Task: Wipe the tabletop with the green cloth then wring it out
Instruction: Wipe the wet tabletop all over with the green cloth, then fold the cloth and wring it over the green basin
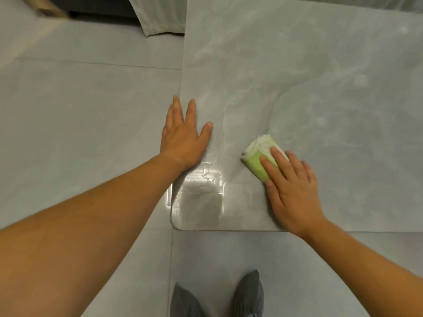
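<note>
The green cloth lies on the near left part of the tabletop, folded or rolled into a thick wad. It is pale green on its outer face, and whitish layers bunch at its far end. It looks soft and light and is probably damp, so it should squash under pressure and slide easily over the smooth slab. For wiping, a flat palm on top is likely the best hold. For wringing, each hand would need to grip one end and twist. The right hand rests on the cloth's near right part with straight fingers laid across it, pressing rather than curling round it. The left hand lies flat with fingers straight and slightly spread at the left edge of the tabletop, holding nothing. The tabletop is a glossy grey slab with cloudy, marble-like veining and a rounded near left corner. A bright patch of reflected light sits between the two wrists. Below is a floor of large matt grey tiles with thin joints. Grey footwear shows at the near edge, and a pale fabric hangs or lies at the far side.
</note>
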`<act>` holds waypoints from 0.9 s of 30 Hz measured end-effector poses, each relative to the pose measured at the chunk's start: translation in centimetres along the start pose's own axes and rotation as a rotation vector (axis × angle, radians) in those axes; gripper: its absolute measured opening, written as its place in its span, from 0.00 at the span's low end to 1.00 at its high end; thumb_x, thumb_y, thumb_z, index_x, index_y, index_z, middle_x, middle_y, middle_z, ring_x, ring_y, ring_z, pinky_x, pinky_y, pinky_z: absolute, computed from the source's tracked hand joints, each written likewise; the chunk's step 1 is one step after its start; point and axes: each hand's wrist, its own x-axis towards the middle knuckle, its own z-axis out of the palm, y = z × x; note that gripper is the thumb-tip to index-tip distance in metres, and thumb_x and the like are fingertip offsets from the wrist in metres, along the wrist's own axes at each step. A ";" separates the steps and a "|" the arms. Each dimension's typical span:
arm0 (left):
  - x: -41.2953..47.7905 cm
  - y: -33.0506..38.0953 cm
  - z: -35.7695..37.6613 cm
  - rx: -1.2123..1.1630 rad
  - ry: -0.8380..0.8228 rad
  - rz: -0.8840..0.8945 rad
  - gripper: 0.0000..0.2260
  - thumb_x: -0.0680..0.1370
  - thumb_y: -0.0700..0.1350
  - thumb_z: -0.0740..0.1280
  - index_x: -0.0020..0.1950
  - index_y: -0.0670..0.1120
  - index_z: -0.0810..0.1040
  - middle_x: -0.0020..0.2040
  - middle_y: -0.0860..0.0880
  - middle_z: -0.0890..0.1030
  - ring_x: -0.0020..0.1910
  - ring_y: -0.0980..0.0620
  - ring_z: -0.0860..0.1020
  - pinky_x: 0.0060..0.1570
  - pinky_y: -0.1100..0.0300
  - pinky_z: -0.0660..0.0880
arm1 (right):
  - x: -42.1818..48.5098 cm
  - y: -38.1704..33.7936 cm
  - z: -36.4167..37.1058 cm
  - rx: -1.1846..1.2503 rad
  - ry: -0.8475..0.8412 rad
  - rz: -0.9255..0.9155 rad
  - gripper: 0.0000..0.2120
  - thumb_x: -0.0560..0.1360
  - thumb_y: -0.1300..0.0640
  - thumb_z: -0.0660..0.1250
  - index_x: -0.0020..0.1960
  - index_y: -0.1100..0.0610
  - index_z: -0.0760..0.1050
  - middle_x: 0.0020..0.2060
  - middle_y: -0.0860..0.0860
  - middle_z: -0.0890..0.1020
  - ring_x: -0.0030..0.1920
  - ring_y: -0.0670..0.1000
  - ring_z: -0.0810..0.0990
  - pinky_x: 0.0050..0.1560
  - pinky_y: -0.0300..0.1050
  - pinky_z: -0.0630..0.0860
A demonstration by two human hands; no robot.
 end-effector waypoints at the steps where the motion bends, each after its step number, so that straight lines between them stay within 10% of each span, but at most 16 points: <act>1: 0.0 0.1 0.0 0.011 0.001 -0.002 0.32 0.81 0.64 0.51 0.81 0.53 0.45 0.81 0.46 0.37 0.79 0.45 0.41 0.76 0.45 0.48 | 0.3 -0.7 0.1 0.017 0.023 0.083 0.24 0.83 0.47 0.49 0.79 0.46 0.60 0.79 0.49 0.61 0.78 0.60 0.59 0.75 0.62 0.55; 6: -0.7 0.9 -0.6 0.103 0.000 0.018 0.31 0.81 0.63 0.49 0.80 0.51 0.49 0.81 0.44 0.40 0.79 0.46 0.37 0.76 0.44 0.38 | -4.2 -4.3 1.1 0.063 -0.052 -0.235 0.24 0.83 0.48 0.54 0.79 0.45 0.61 0.80 0.47 0.58 0.80 0.59 0.56 0.76 0.63 0.55; 9: -4.1 2.4 -0.9 0.104 0.049 0.216 0.24 0.81 0.59 0.54 0.73 0.49 0.65 0.79 0.44 0.58 0.78 0.43 0.52 0.75 0.47 0.48 | -6.4 -2.9 0.7 0.098 -0.096 -0.333 0.23 0.83 0.49 0.54 0.78 0.44 0.61 0.80 0.45 0.57 0.80 0.56 0.55 0.76 0.62 0.55; 14: -10.6 5.8 -0.4 -0.049 -0.205 0.219 0.14 0.79 0.53 0.63 0.62 0.50 0.75 0.56 0.51 0.75 0.54 0.49 0.75 0.54 0.52 0.74 | -7.1 -2.9 -1.0 0.430 0.060 -0.085 0.21 0.80 0.48 0.61 0.72 0.50 0.71 0.75 0.49 0.69 0.76 0.53 0.65 0.74 0.55 0.60; 18: -11.9 7.0 0.6 0.001 -0.269 0.065 0.19 0.75 0.55 0.68 0.63 0.50 0.72 0.56 0.49 0.74 0.53 0.48 0.76 0.53 0.50 0.76 | -7.4 -2.6 -2.2 0.438 0.074 0.249 0.24 0.73 0.39 0.64 0.63 0.51 0.76 0.59 0.48 0.80 0.60 0.55 0.77 0.61 0.53 0.71; 27: -11.6 7.7 0.9 -0.066 -0.299 -0.054 0.17 0.68 0.54 0.78 0.51 0.50 0.78 0.42 0.54 0.78 0.39 0.58 0.75 0.34 0.64 0.66 | -5.6 -1.8 -3.4 0.470 -0.187 0.348 0.30 0.68 0.38 0.75 0.66 0.47 0.75 0.55 0.48 0.73 0.59 0.52 0.69 0.61 0.46 0.66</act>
